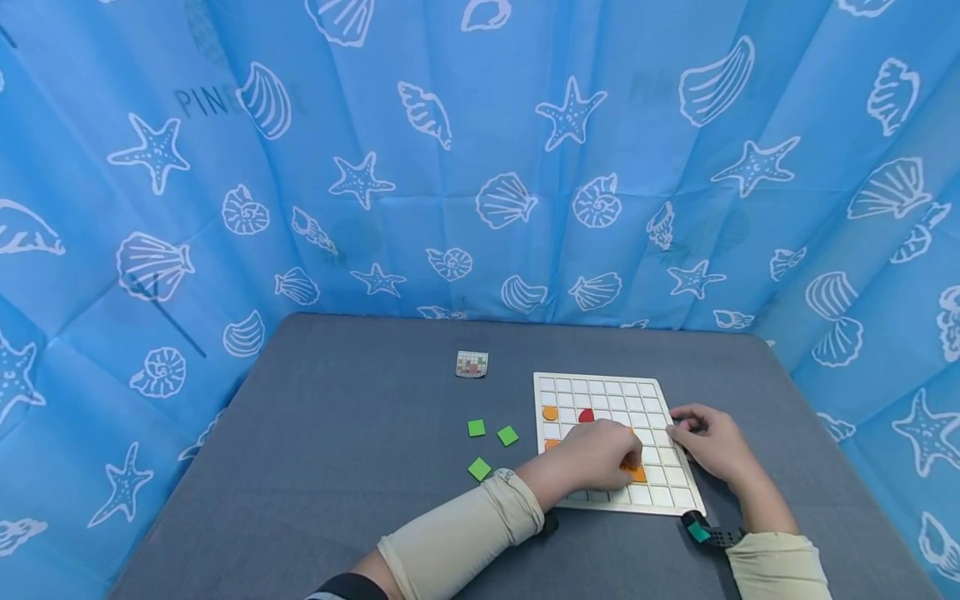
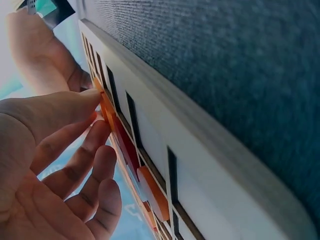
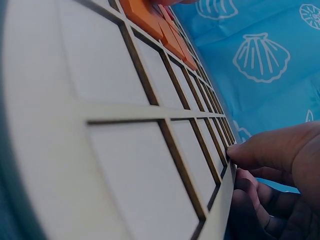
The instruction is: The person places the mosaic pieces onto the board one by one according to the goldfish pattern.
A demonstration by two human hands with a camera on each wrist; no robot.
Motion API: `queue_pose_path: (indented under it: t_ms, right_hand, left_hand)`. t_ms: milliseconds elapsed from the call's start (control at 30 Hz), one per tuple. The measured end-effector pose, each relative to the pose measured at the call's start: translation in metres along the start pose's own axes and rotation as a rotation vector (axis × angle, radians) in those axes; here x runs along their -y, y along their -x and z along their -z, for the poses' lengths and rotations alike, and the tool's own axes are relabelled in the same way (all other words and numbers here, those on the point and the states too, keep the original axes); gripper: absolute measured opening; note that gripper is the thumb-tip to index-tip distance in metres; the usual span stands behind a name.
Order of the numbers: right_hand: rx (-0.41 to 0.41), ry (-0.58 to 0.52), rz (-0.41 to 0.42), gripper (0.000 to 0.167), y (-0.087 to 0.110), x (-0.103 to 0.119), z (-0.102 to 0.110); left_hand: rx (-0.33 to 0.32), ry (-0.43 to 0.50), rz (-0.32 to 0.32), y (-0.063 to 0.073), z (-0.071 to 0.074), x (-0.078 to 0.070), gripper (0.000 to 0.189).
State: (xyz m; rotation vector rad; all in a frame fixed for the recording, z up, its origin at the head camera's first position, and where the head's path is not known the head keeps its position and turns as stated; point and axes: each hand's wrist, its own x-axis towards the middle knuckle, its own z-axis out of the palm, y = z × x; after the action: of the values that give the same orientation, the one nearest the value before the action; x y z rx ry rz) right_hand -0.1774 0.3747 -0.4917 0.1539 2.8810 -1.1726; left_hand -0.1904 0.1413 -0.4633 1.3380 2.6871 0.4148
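A white grid board (image 1: 681,497) lies on the grey table, with orange and red pieces set on its squares. My left hand (image 1: 596,454) reaches across it and pinches an orange tile (image 1: 637,475) between thumb and fingers, low over the grid. In the left wrist view the thumb tip presses right at the orange tile (image 2: 106,111), while the other fingers curl loosely. At the board's right edge, my right hand (image 1: 712,442) grips the rim, its thumb (image 3: 240,154) on top. A red piece (image 1: 586,414) and a round orange piece (image 1: 550,412) show beyond the left hand, which hides part of the grid.
Left of the board lie three green squares (image 1: 476,428) on the grey cloth (image 1: 360,433). A small card (image 1: 472,364) printed with a coloured grid pattern lies farther back. A blue curtain (image 1: 465,167) with white shells and starfish hangs behind the table.
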Motion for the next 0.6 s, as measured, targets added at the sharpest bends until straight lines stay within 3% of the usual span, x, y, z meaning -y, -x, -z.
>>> queue_pose_path:
  t_ms: [467, 600]
  right_hand:
    - [-0.010, 0.009, 0.007, 0.040, -0.0009, -0.0003, -0.0010]
    - [-0.011, 0.005, 0.000, 0.040, 0.0000, -0.0005, -0.0013]
  left_hand:
    - [-0.041, -0.050, -0.020, -0.0010, -0.0045, 0.0009, 0.008]
    - [-0.054, -0.010, -0.020, 0.0027, -0.0008, 0.0075, 0.006]
